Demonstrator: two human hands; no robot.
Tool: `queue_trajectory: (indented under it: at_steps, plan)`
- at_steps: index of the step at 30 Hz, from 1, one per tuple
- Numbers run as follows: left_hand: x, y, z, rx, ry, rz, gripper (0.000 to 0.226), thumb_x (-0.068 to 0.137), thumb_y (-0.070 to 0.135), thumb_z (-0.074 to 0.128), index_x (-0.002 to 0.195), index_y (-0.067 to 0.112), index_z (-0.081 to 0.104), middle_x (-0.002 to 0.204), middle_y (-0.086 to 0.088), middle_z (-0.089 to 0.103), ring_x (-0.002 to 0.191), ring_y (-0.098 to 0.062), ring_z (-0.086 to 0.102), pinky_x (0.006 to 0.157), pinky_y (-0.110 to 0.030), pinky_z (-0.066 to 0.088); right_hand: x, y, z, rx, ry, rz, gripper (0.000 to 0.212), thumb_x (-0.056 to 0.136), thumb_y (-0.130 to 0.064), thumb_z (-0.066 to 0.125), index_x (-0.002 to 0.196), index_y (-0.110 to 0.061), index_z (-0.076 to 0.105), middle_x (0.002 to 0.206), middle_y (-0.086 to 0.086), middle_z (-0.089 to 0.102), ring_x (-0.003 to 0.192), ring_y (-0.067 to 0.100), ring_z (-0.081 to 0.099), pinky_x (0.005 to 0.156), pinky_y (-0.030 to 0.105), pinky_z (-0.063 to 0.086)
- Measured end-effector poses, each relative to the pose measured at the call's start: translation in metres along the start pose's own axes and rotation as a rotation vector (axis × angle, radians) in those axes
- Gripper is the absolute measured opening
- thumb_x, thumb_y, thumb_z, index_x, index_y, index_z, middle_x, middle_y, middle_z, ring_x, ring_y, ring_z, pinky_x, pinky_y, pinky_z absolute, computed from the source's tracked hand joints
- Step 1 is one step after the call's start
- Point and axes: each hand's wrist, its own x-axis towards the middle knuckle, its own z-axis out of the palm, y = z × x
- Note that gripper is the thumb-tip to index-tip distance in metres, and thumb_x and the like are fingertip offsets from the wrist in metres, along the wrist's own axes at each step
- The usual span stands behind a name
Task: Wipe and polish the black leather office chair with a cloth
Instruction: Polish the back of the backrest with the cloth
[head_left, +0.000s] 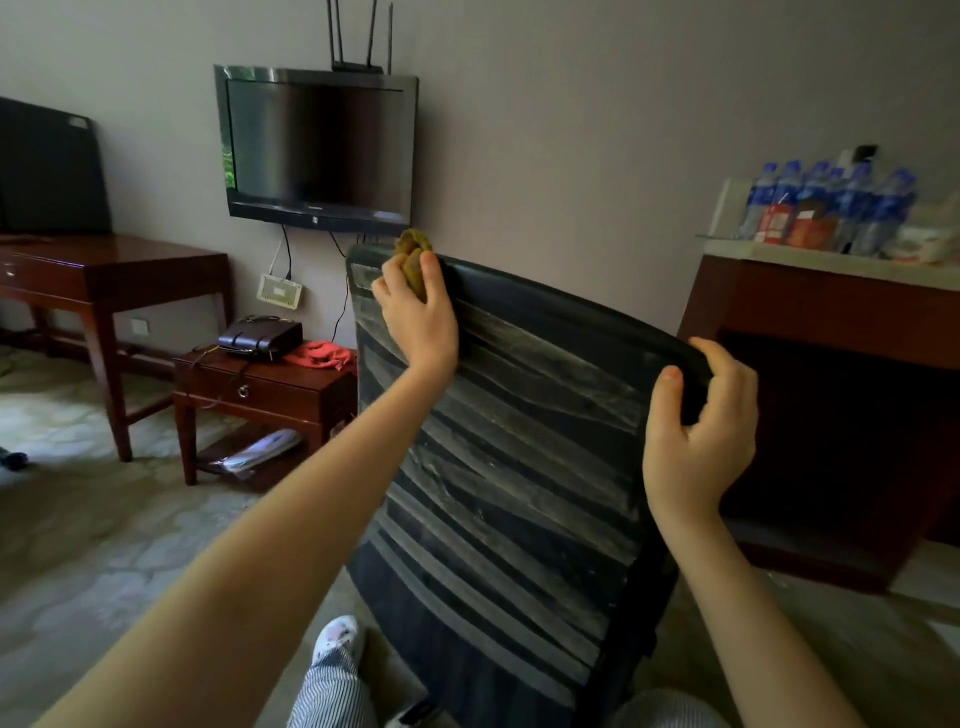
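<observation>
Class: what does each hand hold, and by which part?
The left hand grips the bunched cloth; the right hand grips the chair back by its top corner.

Black chair (519, 467) on carpeted floor (104, 545)

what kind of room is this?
Likely a hotel room: wall-mounted TV, dark wood desk, and a row of water bottles set out on a counter.

Black ribbed chair back (509, 467) tilted, olive cloth (413, 254) at top edge
</observation>
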Motion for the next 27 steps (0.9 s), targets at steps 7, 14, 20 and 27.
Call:
queue_trajectory:
  at_steps: [7,14,20,27]
  plan:
    - [-0.090,0.024,0.022,0.017,-0.102,0.314,0.026,0.093,0.039,0.045,0.094,0.014,0.051,0.101,0.003,0.042,0.089,-0.016,0.048,0.075,-0.027,0.042,-0.001,0.002,0.003,0.002,0.025,-0.007,0.033,0.092,-0.022,0.047,0.116,-0.003,0.058,0.107,0.012,0.060,0.092,0.003,0.046,0.075,-0.001,0.031]
    - [-0.122,0.027,0.042,0.174,-0.195,1.102,0.022,0.093,0.042,0.044,0.097,0.020,0.047,0.090,-0.015,0.062,0.073,-0.025,0.053,0.047,-0.028,0.044,0.003,0.021,0.007,-0.196,0.172,-0.118,0.034,0.096,-0.021,0.042,0.124,-0.004,0.050,0.122,0.017,0.055,0.108,0.023,0.046,0.087,0.032,0.035]
    - [-0.092,0.005,0.036,0.220,-0.126,1.042,0.020,0.087,0.030,0.056,0.100,0.018,0.046,0.105,-0.009,0.046,0.085,-0.023,0.049,0.052,-0.028,0.048,-0.021,0.020,0.013,-0.385,0.216,-0.358,0.039,0.094,-0.017,0.046,0.132,-0.007,0.041,0.136,0.012,0.033,0.122,0.027,0.035,0.102,0.040,0.024]
    - [-0.026,-0.021,0.011,0.163,-0.051,0.582,0.026,0.088,0.026,0.048,0.104,0.006,0.052,0.107,-0.025,0.051,0.091,-0.024,0.050,0.074,-0.030,0.044,-0.037,0.044,0.033,-0.518,0.069,-0.556,0.049,0.092,-0.026,0.042,0.139,-0.012,0.036,0.139,0.007,0.036,0.141,0.020,0.017,0.116,0.036,0.006]
